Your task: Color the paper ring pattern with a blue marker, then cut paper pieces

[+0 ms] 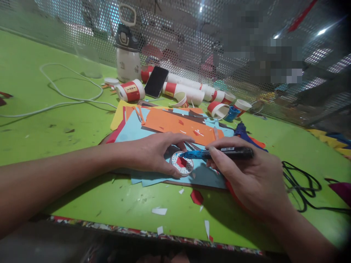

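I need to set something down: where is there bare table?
The green table is barest at far left, beyond the white cable, and at right, between the blue tool and the yellow pieces. The middle is crowded: both hands are at the white disc over stacked paper, with the bottle, phone and paper cups behind; scraps litter the front edge.

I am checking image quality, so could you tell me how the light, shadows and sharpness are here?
Head view: the right hand casts a shadow on the green table; head view: a bright light glares at upper right, beside a pixelated patch; head view: the background behind the perforated screen looks dim and soft.
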The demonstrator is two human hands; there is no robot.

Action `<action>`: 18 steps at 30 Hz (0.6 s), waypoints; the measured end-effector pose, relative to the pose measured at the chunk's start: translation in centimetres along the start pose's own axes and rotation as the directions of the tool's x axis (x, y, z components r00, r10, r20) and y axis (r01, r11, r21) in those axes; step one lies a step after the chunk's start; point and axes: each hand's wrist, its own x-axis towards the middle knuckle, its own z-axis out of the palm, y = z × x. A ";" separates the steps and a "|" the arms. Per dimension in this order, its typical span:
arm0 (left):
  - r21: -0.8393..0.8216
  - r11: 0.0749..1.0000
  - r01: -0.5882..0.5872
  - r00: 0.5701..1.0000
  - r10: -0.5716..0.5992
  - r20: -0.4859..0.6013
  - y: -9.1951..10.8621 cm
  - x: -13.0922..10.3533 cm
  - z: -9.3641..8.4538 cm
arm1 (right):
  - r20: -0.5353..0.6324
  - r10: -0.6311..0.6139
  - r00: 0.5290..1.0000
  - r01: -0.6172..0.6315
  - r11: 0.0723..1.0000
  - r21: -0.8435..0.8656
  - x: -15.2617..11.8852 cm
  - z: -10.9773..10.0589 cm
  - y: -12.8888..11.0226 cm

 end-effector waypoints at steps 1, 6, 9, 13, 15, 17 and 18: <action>0.005 1.000 -0.003 1.000 0.003 -0.005 0.0 0.0 0.0 | 0.001 0.003 1.000 -0.003 1.000 0.012 0.0 0.0 0.0; 0.009 1.000 -0.004 1.000 0.004 -0.005 0.1 0.1 -0.1 | 0.009 -0.002 1.000 0.002 0.999 0.039 0.1 0.2 0.1; 0.004 1.000 0.000 1.000 0.000 0.001 0.2 0.1 -0.1 | 0.018 0.001 1.000 -0.002 0.999 0.047 0.1 0.2 0.1; 0.005 1.000 0.008 1.000 -0.008 -0.006 0.2 0.1 -0.1 | 0.025 0.007 1.000 -0.008 0.999 0.040 0.2 0.2 0.1; 0.005 1.000 0.012 1.000 -0.012 -0.004 0.2 0.1 0.0 | 0.030 0.007 1.000 -0.008 1.000 0.028 0.3 0.2 0.1; 0.003 1.000 0.010 1.000 -0.010 -0.004 0.1 0.1 0.0 | 0.034 0.009 0.999 -0.010 1.000 0.020 0.2 0.2 0.1; -0.001 1.000 0.007 1.000 -0.007 -0.005 0.1 0.1 0.0 | 0.029 0.010 1.000 -0.010 1.000 0.019 0.2 0.2 0.1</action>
